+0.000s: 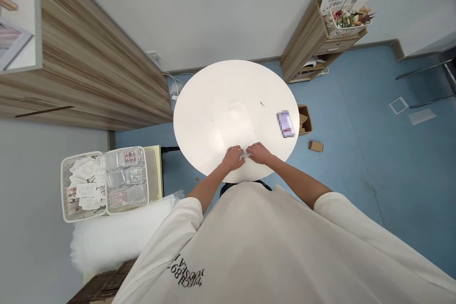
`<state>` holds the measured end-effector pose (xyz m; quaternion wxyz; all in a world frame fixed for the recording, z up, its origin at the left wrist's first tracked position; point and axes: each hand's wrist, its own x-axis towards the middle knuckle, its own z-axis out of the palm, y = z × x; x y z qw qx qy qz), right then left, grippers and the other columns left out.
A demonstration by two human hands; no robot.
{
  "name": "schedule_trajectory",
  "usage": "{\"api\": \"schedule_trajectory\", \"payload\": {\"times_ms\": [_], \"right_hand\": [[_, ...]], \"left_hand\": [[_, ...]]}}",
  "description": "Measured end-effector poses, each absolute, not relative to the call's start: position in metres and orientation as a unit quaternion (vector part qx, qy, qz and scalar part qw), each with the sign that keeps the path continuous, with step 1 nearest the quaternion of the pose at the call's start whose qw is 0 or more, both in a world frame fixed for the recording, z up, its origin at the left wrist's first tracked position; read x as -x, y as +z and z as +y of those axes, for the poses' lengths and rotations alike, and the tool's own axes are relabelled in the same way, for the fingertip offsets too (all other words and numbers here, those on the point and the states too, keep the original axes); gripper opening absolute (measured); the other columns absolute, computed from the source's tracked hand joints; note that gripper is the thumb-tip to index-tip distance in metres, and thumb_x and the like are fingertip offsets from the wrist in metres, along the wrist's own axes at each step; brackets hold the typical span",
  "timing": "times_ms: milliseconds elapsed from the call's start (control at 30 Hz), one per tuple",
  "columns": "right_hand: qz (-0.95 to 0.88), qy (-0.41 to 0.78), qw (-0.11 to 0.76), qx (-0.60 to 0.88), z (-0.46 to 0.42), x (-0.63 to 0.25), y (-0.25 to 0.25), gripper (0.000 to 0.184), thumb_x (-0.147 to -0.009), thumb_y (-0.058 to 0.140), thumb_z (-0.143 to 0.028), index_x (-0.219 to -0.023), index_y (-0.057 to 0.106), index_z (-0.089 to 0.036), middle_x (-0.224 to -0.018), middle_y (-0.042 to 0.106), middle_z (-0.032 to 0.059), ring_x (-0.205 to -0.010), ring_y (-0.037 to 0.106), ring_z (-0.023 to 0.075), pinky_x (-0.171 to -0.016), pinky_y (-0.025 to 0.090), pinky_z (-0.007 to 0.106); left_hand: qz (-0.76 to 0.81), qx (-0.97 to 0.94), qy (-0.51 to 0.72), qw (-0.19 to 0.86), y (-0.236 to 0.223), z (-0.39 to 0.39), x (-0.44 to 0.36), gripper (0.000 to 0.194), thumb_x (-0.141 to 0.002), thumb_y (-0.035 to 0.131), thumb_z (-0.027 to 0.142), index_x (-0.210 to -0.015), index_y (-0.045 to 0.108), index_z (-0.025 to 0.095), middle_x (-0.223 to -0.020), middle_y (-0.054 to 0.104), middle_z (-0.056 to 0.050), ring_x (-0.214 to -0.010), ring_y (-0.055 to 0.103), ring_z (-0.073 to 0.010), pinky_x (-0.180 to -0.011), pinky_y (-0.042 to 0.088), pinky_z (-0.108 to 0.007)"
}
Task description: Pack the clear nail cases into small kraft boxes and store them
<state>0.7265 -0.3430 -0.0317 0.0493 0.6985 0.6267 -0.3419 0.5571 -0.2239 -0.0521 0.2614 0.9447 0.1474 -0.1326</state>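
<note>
Presently, the left hand (233,157) and the right hand (259,153) are close together at the near edge of the round white surface (199,99), both with bent fingers grasping a small translucent piece (245,154) between them. Just beyond it, toward the far side, a pale sheet (238,128) lies flat, and I cannot tell if the two are joined. A blurred purple object (285,124) lies at the right of the surface.

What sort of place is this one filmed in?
Probably a small workroom or packing room; its exact use is uncertain. Pointing that way are the stacked clear plastic cases, what looks like a bulky roll of white wrap, and the small cardboard box.
</note>
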Motion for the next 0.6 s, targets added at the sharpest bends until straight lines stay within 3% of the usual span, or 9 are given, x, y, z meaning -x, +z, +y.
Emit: {"api": "schedule_trajectory", "payload": {"times_ms": [133, 300, 367, 467, 600], "right_hand": [[0.626, -0.337, 0.044, -0.702, -0.323, -0.741, -0.033, 0.032, -0.100, 0.046, -0.032, -0.124, 0.065, -0.022, -0.127, 0.062, 0.0126, -0.118, 0.054, 0.0297, -0.100, 0.037, 0.043], [0.588, -0.329, 0.048, -0.737, -0.297, -0.749, -0.044, 0.036, -0.104, 0.036, -0.032, -0.128, 0.060, -0.020, -0.122, 0.063, 0.0142, -0.113, 0.055, 0.0298, -0.096, 0.038, 0.042], [0.562, -0.329, 0.044, -0.758, -0.291, -0.748, -0.051, 0.035, -0.104, 0.036, -0.030, -0.131, 0.055, -0.019, -0.121, 0.064, 0.0135, -0.111, 0.056, 0.0291, -0.097, 0.037, 0.042], [0.527, -0.323, 0.035, -0.785, -0.288, -0.745, -0.059, 0.034, -0.103, 0.038, -0.029, -0.132, 0.052, -0.019, -0.120, 0.065, 0.0137, -0.110, 0.056, 0.0289, -0.098, 0.037, 0.042], [0.523, -0.292, 0.028, -0.800, -0.296, -0.740, -0.064, 0.040, -0.101, 0.040, -0.032, -0.136, 0.051, -0.019, -0.138, 0.055, 0.0166, -0.124, 0.049, 0.0314, -0.103, 0.034, 0.043]], "left_hand": [[0.197, -0.926, -0.136, 0.291, -0.053, -0.212, -0.566, 0.035, -0.100, 0.037, 0.034, -0.123, 0.061, 0.023, -0.122, 0.065, -0.009, -0.117, 0.061, -0.0241, -0.110, 0.037, -0.043], [0.281, -0.892, -0.144, 0.323, -0.060, -0.193, -0.583, 0.036, -0.103, 0.029, 0.027, -0.130, 0.051, 0.020, -0.108, 0.072, -0.007, -0.102, 0.067, -0.0222, -0.105, 0.041, -0.043], [0.288, -0.903, -0.134, 0.290, -0.064, -0.189, -0.586, 0.036, -0.101, 0.031, 0.024, -0.130, 0.052, 0.019, -0.114, 0.071, -0.010, -0.109, 0.065, -0.0243, -0.108, 0.038, -0.045], [0.268, -0.930, -0.108, 0.226, -0.070, -0.188, -0.587, 0.041, -0.096, 0.042, 0.024, -0.135, 0.051, 0.018, -0.139, 0.058, -0.016, -0.133, 0.051, -0.0305, -0.116, 0.029, -0.051], [0.207, -0.951, -0.108, 0.201, -0.076, -0.191, -0.587, 0.062, -0.088, 0.056, 0.028, -0.147, 0.042, 0.017, -0.155, 0.041, -0.019, -0.148, 0.032, -0.0358, -0.123, 0.014, -0.057]]}}
